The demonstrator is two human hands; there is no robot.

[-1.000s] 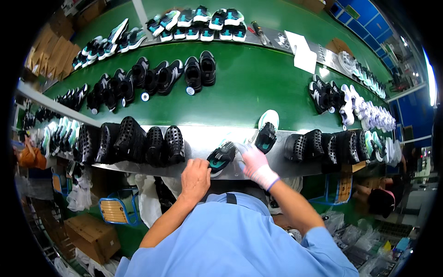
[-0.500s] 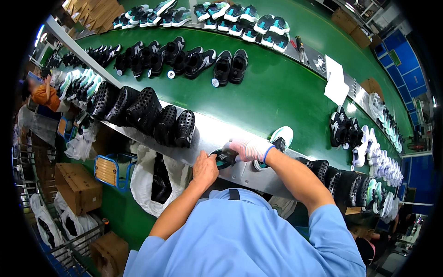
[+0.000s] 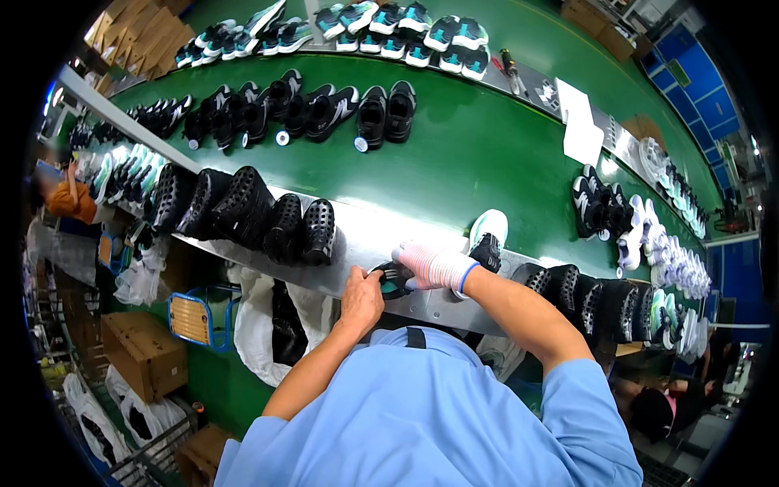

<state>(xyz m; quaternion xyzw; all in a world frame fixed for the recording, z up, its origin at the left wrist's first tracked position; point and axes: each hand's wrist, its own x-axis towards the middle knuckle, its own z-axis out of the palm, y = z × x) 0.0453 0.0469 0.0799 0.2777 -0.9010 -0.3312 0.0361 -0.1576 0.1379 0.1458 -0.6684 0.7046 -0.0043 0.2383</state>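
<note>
Bare left hand (image 3: 361, 300): fingers closed on edge of black-and-teal shoe (image 3: 394, 286). Right hand (image 3: 423, 265), pink-striped white knit glove (image 3: 445, 269): over same shoe; grip cannot be told, fingers partly hidden. Shoe location: between hands, over silver metal strip (image 3: 363, 231).

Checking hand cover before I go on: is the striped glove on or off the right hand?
On: the striped glove covers the right hand, its blue-edged cuff at the wrist; the left hand is bare.
</note>
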